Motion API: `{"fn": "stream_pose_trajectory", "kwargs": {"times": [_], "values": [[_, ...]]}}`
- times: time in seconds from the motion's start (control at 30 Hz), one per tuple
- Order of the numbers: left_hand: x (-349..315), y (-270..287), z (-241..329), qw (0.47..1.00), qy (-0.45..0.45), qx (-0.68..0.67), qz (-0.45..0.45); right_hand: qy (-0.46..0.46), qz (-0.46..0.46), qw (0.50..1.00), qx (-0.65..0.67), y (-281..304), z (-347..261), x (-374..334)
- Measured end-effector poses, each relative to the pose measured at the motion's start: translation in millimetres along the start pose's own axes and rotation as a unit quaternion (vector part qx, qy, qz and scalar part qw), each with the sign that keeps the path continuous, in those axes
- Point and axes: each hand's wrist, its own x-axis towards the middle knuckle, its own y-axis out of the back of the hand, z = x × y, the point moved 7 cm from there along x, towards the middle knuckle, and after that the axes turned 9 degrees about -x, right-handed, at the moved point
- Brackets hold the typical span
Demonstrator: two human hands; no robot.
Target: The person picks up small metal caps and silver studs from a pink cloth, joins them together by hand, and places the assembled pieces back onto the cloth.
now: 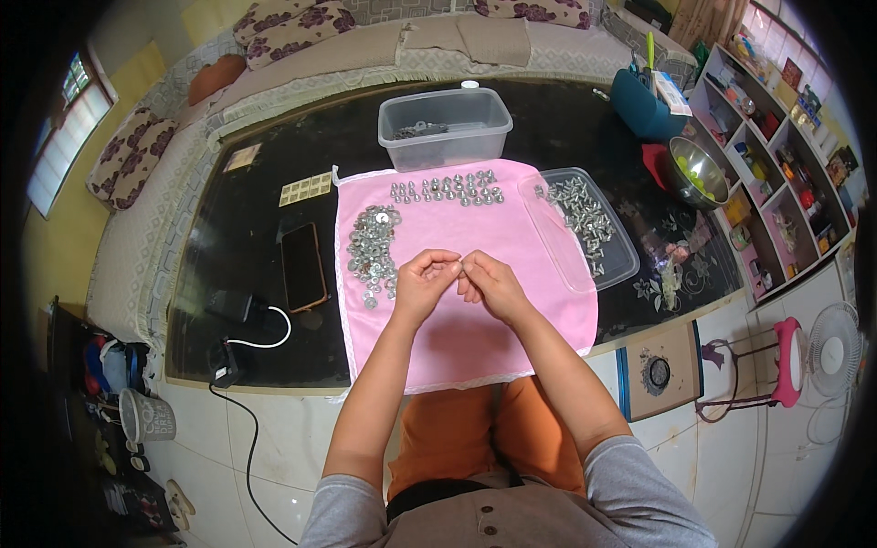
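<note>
Over the middle of a pink cloth (557, 333), my left hand (422, 283) and my right hand (495, 285) meet fingertip to fingertip. Both are closed in a pinch; whatever small piece sits between the fingers is hidden. Left of them lies a loose pile of metal washers and nuts (370, 251). Beyond my hands, small bolts with washers on them (448, 188) stand in rows near the cloth's far edge. On the right, a clear plastic lid (624, 265) holds many loose silvery screws (585, 219), partly overlapping the cloth.
A clear plastic bin (443, 151) with dark metal pieces stands behind the cloth. On the dark table lie a phone (303, 267), a charger with white cable (279, 315) and a card of yellowish squares (306, 190). A steel bowl (722, 183) and a blue container (639, 105) are far right.
</note>
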Motion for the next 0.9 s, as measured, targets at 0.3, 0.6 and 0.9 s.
{"fn": "stream_pose_trajectory", "kwargs": {"times": [0.3, 0.6, 0.9], "values": [[-0.1, -2.9, 1.6, 1.0, 0.003, 0.002, -0.01, 0.006, -0.001, 1.0, 0.004, 0.2, 1.4, 0.4], [1.4, 0.6, -3.7, 1.0, 0.028, -0.002, -0.008, -0.001, 0.012, 1.0, 0.004, 1.2, -0.2, -0.2], [-1.3, -5.2, 3.1, 0.999, 0.016, -0.024, -0.018, 0.003, 0.004, 1.0, 0.006, 0.4, 0.0, -0.5]]}}
